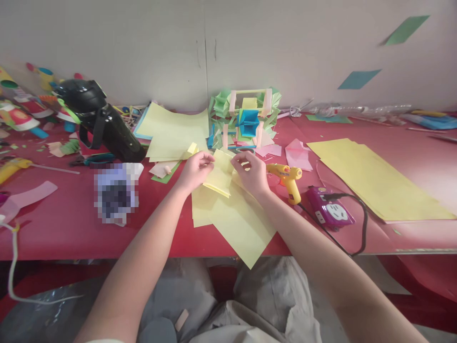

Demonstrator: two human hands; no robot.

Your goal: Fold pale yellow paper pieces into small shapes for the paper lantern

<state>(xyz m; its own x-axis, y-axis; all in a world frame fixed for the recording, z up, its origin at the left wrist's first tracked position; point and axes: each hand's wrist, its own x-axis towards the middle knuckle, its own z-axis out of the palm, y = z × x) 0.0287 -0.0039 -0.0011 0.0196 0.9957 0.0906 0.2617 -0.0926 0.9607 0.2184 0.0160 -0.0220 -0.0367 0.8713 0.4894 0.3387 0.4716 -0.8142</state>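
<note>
A folded piece of yellow paper (218, 178) is held between my two hands, over larger yellow sheets (246, 226) lying on the red table. My left hand (195, 172) pinches its left edge, thumb and fingers together. At its upper right edge, my right hand (251, 172) has its fingers closed on the paper. Just beyond my left hand is a small folded yellow strip (192, 149). Behind both hands stands a paper construction of green, pink and yellow pieces with a blue folded part (248, 123) in the middle.
Right of my hands lie a yellow glue gun (290, 178) and a purple power socket (330, 207) with a black cable. Yellow sheets (382, 181) cover part of the far right. A black bottle (107, 124) leans at the left, near more yellow sheets (178, 131) and paper scraps.
</note>
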